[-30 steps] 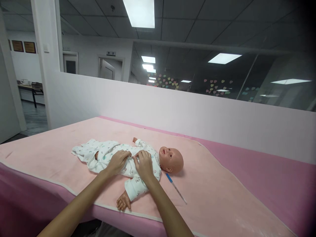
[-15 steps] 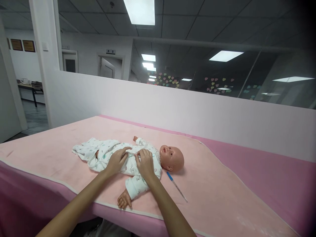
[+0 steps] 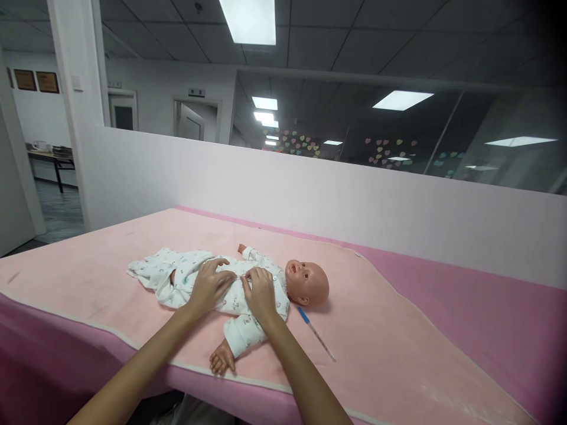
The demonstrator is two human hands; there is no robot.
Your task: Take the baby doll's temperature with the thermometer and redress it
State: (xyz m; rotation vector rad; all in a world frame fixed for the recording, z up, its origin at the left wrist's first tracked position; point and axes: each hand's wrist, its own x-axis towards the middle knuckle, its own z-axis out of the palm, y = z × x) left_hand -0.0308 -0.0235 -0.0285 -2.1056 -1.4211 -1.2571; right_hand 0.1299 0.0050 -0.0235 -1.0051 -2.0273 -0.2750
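A baby doll (image 3: 308, 283) lies on its back, its head to the right, dressed in a white printed baby romper (image 3: 234, 304). My left hand (image 3: 210, 286) rests over the belly, thumb and forefinger brought together on the romper's front opening. Close beside it, my right hand (image 3: 259, 289) lies on the chest, its bent fingers and thumb gripping the cloth at the same opening. A small round snap (image 3: 274, 278) shows near the collar. What lies right under the fingertips is hidden. One doll arm stretches toward me, its brown hand (image 3: 222, 358) near the table edge.
A thermometer-like stick with a blue end (image 3: 316, 333) lies by the doll's head. The pale pink mat (image 3: 398, 354) covers a table with darker pink cloth (image 3: 487, 289). Behind stands a low white wall (image 3: 354, 195) with glass above it.
My left fingers have shifted slightly right along the romper's front, the forefinger closing toward the thumb near my right hand. My right hand stays on the chest. The view has moved a little.
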